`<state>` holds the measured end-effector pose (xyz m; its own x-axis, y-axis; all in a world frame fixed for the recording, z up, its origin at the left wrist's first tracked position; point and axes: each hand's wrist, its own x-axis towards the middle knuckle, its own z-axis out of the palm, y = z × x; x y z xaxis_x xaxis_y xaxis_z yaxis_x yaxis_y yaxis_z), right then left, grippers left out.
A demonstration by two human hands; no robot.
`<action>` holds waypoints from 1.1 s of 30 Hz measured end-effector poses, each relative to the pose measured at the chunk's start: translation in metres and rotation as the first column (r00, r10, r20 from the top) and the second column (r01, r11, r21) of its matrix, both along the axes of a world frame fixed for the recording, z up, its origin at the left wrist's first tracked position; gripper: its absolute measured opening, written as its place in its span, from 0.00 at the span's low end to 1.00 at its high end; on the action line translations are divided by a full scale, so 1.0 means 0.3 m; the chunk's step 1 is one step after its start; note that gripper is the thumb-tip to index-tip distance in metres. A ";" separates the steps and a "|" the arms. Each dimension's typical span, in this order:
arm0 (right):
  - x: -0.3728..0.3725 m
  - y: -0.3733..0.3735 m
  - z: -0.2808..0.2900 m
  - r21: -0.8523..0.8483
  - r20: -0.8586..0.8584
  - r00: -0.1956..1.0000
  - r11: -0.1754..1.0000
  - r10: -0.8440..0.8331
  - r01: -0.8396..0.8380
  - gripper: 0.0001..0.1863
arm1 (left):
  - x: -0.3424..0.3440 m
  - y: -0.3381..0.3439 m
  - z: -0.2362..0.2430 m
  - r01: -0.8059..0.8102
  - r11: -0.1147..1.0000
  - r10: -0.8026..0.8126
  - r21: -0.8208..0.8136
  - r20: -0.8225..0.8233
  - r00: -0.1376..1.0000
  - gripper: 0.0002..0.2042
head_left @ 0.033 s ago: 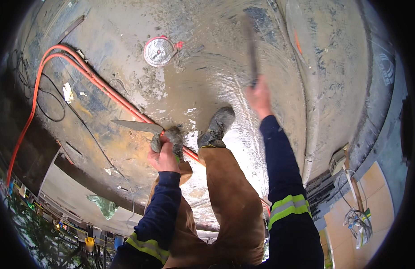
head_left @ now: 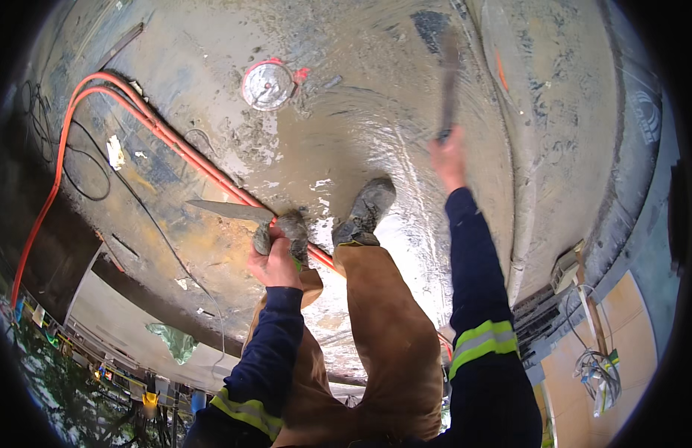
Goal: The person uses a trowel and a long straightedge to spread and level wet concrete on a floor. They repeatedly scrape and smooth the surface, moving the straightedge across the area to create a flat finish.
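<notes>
My left hand [head_left: 275, 266] is closed around the muddy handle of a pointing trowel [head_left: 230, 211]. Its tapered blade points left, above the floor beside my left boot [head_left: 291, 233]. Out ahead and to the right, my right hand [head_left: 448, 162] grips a long, narrow finishing trowel [head_left: 450, 86], seen nearly along its length and smeared by motion. Whether that blade touches the wet grey concrete [head_left: 316, 145] below it I cannot tell. Curved trowel marks run through the wet surface between the tool and my right boot [head_left: 372, 201].
A round metal cover [head_left: 268, 85] with red edging sits in the concrete ahead. Orange hoses [head_left: 181, 145] cross from the left to behind my boots. A thin black cable [head_left: 148, 213] lies further left. A pipe-like ridge [head_left: 521, 187] runs along the right.
My right hand and its finishing trowel have swept to the right, and the blade has swung rightward. My left hand keeps the pointing trowel in almost the same place.
</notes>
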<state>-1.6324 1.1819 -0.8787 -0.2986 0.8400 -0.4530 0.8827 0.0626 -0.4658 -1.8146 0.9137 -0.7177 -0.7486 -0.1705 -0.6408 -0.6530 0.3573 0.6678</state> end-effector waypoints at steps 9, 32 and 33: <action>-0.301 -0.333 -0.331 0.012 -0.095 0.994 0.998 0.058 -0.057 0.09 | 0.010 0.029 -0.023 0.004 0.997 -0.007 0.081 0.038 0.999 0.07; -0.428 -0.570 -0.126 -0.180 0.048 0.918 0.908 0.393 -0.379 0.12 | 0.062 0.090 -0.041 0.189 0.982 -0.189 -0.014 -0.099 0.977 0.06; -0.439 -0.589 -0.058 -0.115 -0.001 0.922 0.916 0.387 -0.385 0.11 | 0.062 0.085 -0.034 0.207 0.978 -0.210 -0.030 -0.124 0.970 0.06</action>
<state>-1.7642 1.0053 -0.8961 -0.5787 0.6055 -0.5463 0.8101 0.3496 -0.4706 -1.7960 0.9391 -0.7279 -0.8430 -0.0123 -0.5377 -0.4742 0.4889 0.7322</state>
